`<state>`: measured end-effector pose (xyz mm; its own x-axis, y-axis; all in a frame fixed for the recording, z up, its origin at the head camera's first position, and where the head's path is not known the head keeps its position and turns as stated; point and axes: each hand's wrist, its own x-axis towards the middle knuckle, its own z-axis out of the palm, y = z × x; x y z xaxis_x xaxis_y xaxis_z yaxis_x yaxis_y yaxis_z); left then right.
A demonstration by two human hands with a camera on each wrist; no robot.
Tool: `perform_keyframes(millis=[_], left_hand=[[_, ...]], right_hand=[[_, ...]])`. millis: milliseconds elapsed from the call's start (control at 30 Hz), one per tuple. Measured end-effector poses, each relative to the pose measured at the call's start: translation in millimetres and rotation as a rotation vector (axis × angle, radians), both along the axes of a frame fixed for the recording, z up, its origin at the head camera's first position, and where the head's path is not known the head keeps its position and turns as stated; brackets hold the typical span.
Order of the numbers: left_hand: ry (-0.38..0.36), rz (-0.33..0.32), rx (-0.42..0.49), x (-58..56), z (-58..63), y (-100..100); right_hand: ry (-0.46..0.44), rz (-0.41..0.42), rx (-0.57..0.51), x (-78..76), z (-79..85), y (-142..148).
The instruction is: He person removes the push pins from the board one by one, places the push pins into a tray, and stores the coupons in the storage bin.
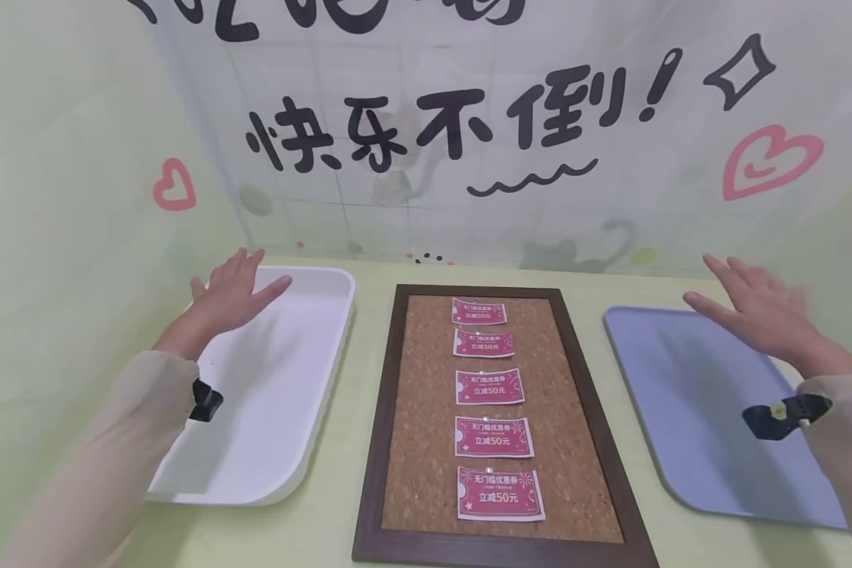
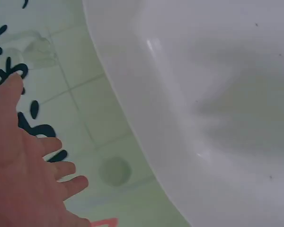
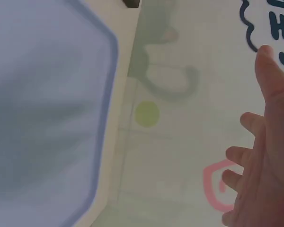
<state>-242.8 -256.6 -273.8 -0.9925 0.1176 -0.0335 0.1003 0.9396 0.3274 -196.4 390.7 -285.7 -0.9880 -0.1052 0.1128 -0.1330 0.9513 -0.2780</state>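
Over the far part of a white tray hovers my left hand, fingers spread and holding nothing. My right hand is held above a blue tray, also with spread fingers and nothing in it. Each wrist view shows the same: the left hand and right hand stay apart from the trays. Between the trays lies a cork board in a dark wooden frame. Several pink paper coupons run down it in one column, each with what looks like a clear pin at its top edge.
The pale green table carries both trays and the board. Behind it hangs a printed curtain with black lettering and pink hearts, and it continues along both sides. Dark straps with small devices sit on the wrists.
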Motion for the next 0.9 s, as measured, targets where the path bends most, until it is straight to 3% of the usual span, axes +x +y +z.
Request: perform_keyframes(millis=[267, 467, 567, 700, 900], left_hand=[[0.086, -0.133, 0.246, 41.9, 31.0, 47.5], [0.117, -0.280, 0.397, 72.8, 32.6, 91.9], [0.056, -0.363, 0.451, 86.0, 26.9, 112.8], [-0.092, -0.474, 0.487, 99.5, 14.3, 139.5], [-0.307, -0.569, 0.511, 106.6, -13.2, 170.0]], right_hand=[[-0.110, 0.200, -0.095, 16.8, 23.4, -53.7], [-0.095, 0.338, -0.093, 36.2, 21.5, -103.1], [-0.089, 0.411, -0.105, 42.8, 16.9, -126.7], [-0.138, 0.510, -0.140, 49.9, 9.4, -153.7], [-0.287, 0.649, -0.229, 55.4, -6.6, -182.0]])
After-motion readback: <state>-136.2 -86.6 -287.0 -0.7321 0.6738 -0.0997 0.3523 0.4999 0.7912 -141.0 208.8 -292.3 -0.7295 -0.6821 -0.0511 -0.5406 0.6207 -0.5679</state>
